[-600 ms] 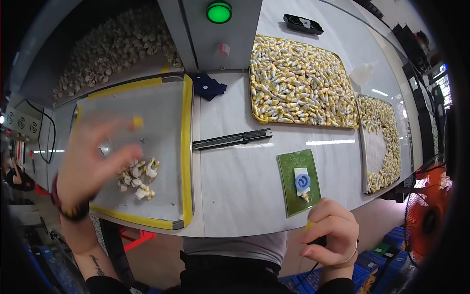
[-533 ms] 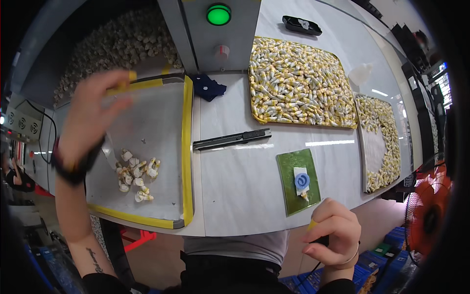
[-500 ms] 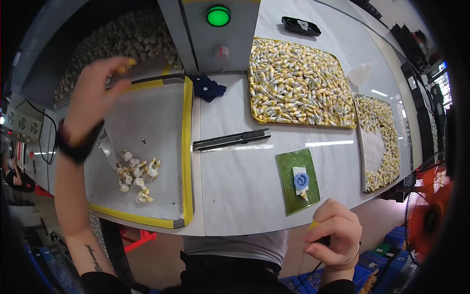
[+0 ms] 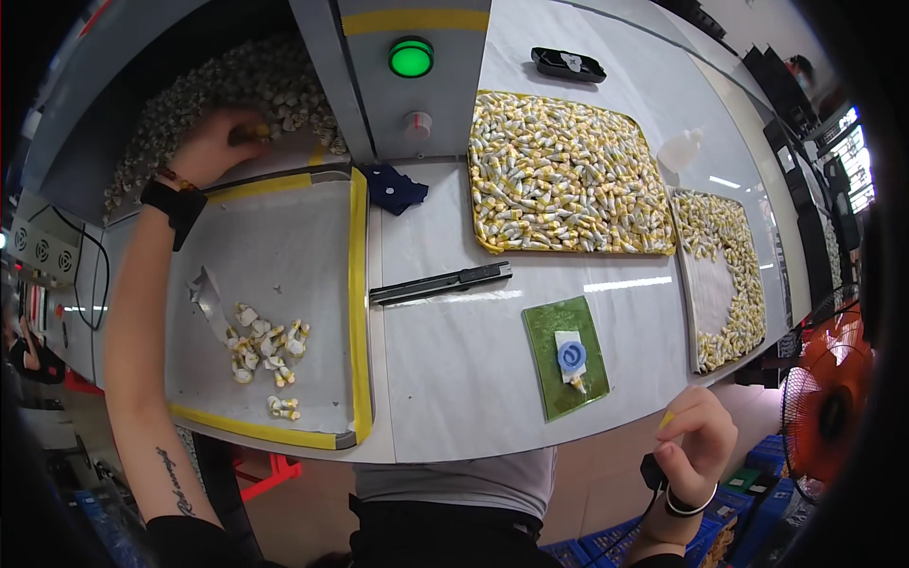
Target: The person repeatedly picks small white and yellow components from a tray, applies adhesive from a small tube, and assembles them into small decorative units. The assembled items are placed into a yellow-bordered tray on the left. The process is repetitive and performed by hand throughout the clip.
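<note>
My left hand [image 4: 222,144] reaches into a dark-walled bay, low over a heap of small whitish pieces [image 4: 275,80]. Its thumb and fingers are apart, with yellow showing at a fingertip. Below it, a yellow-edged tray [image 4: 360,312] holds a small cluster of white-and-yellow pieces [image 4: 246,355] and a torn silvery scrap [image 4: 204,293]. Off the table's front edge at right, my right hand [image 4: 699,440] is curled closed. Yellow shows at a fingertip, and a small black thing [image 4: 651,470] with a cord sits by the thumb; its kind is unclear.
A grey post with a green light [image 4: 411,59] and knob stands beside the bay. A black box-cutter-like tool [image 4: 443,282], dark cloth [image 4: 390,188] and green pad [image 4: 549,388] with a blue round piece [image 4: 571,356] lie mid-table. Two trays [image 4: 696,331] of white-and-yellow pieces stand right, near an orange fan [image 4: 838,398].
My left hand has gone deeper into the bay, down toward the heap. A small clump now lies near the left tray's front edge. My right hand has shifted right with the black thing.
</note>
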`<action>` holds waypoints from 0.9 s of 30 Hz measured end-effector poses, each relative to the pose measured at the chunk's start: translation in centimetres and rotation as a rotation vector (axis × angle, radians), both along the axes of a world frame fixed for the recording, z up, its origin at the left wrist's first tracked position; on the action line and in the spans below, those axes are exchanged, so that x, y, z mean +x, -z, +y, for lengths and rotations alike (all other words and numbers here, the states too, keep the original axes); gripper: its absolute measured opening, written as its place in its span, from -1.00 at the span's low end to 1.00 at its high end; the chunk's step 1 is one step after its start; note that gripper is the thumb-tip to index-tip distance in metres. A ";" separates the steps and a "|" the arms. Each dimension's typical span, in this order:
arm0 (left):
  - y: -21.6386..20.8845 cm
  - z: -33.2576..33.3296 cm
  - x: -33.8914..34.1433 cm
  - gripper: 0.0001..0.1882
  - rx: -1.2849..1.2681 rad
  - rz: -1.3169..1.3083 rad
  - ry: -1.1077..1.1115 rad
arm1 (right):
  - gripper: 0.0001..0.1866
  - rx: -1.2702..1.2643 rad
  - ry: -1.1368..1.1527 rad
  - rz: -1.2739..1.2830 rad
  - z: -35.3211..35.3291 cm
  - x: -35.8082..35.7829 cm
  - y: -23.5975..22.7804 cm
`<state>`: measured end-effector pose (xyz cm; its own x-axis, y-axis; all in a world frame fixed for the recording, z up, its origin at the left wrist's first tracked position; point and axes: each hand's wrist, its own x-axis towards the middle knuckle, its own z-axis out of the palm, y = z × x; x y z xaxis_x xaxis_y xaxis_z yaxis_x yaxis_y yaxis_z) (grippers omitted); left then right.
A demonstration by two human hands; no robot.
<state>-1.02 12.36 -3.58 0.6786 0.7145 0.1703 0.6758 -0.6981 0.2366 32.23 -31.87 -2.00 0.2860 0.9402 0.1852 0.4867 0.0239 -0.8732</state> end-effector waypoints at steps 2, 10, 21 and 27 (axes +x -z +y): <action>-0.2 -0.1 -0.3 -0.62 -0.063 0.004 0.028 | -0.81 0.005 -0.004 -0.011 0.3 -0.1 -0.1; 0.3 0.2 -0.7 -0.66 -0.079 -0.021 0.095 | -0.89 0.089 -0.066 -0.064 1.4 -0.1 0.1; -0.1 -1.4 2.0 -0.64 -0.113 0.033 0.123 | -0.88 0.084 -0.015 -0.183 1.8 0.6 -0.9; -2.9 -5.2 1.8 -0.73 -0.045 -0.306 0.214 | -0.85 -0.037 0.088 -0.665 6.9 3.8 -3.3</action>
